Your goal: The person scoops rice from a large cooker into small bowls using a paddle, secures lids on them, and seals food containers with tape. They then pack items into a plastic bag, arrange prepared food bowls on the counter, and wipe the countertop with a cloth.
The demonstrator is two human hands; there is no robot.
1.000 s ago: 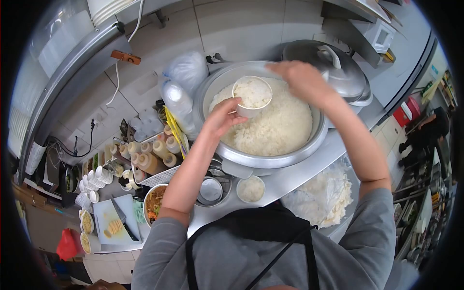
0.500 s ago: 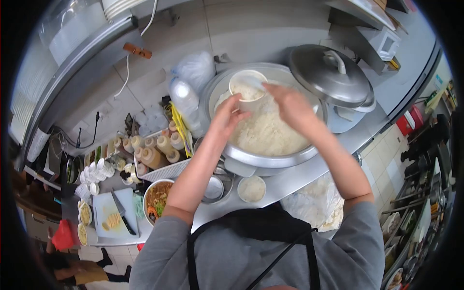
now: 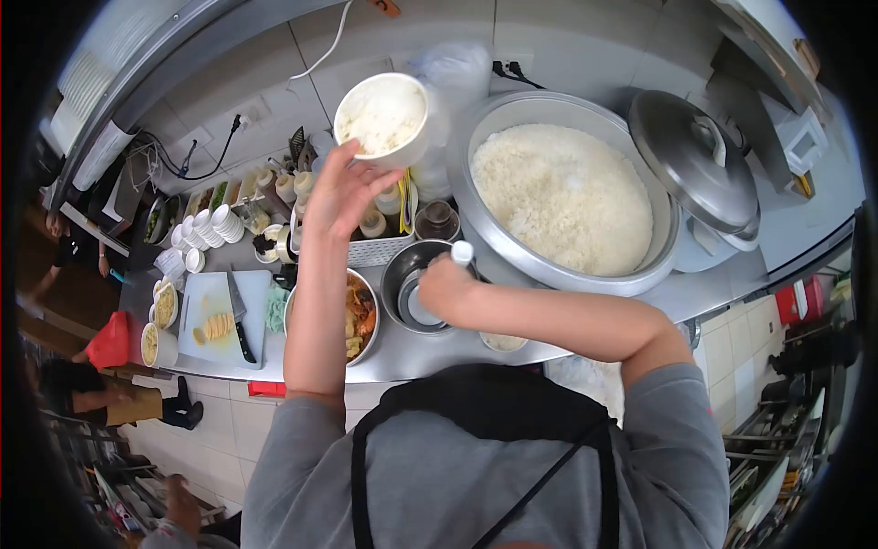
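Note:
My left hand (image 3: 340,199) is raised above the counter and grips a white paper bowl (image 3: 402,151) from below and the side. White rice (image 3: 380,119) fills it. My right hand (image 3: 445,291) is closed round a white rice paddle (image 3: 463,252), with its handle end sticking up from the fist. The paddle's lower part is down in a steel bowl (image 3: 394,277), partly hidden by the hand. To the right stands a large metal pot (image 3: 585,285) of cooked rice (image 3: 567,197). A smaller bowl of rice (image 3: 504,342) is partly covered by my right forearm.
A metal lid (image 3: 681,156) leans at the pot's right side. Left of me are a bowl of orange food (image 3: 361,316), a basket of bottles (image 3: 375,249), and a cutting board (image 3: 201,284) with a knife (image 3: 240,316). Other people are beyond the counter's left end.
My left hand has moved left with the rice bowl, away from above the pot. My right hand has come down from the pot to the steel bowl with the paddle. The view has shifted left.

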